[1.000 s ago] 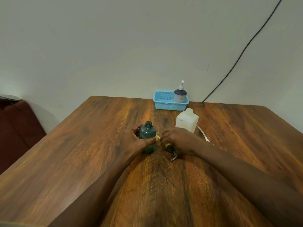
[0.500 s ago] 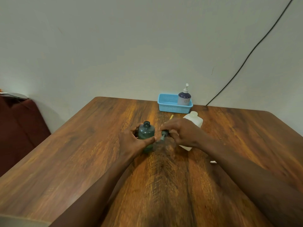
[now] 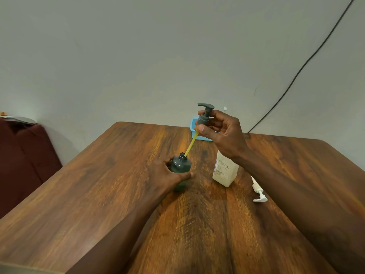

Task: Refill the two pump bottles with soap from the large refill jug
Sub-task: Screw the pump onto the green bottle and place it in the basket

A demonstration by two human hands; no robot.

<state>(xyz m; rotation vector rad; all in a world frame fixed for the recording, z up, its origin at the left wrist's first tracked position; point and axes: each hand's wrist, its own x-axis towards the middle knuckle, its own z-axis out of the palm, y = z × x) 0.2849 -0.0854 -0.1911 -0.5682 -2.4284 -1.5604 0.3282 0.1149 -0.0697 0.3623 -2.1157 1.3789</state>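
Above green bottle (image 3: 180, 165): right hand (image 3: 224, 134) holds pump (image 3: 204, 116) (tube tip (image 3: 186, 153) at rim).

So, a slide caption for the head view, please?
Right hand holds grey pump over green bottle gripped by left hand.

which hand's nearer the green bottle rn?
Left. The left hand grips the green bottle; the right hand is up above and right of it, pinching the grey pump head, whose yellow tube reaches the bottle's neck.

open tabletop (image 3: 83, 194) left of green bottle (image 3: 180, 167), jug (image 3: 225, 173) near its right, white pump (image 3: 257, 191) lying right of jug
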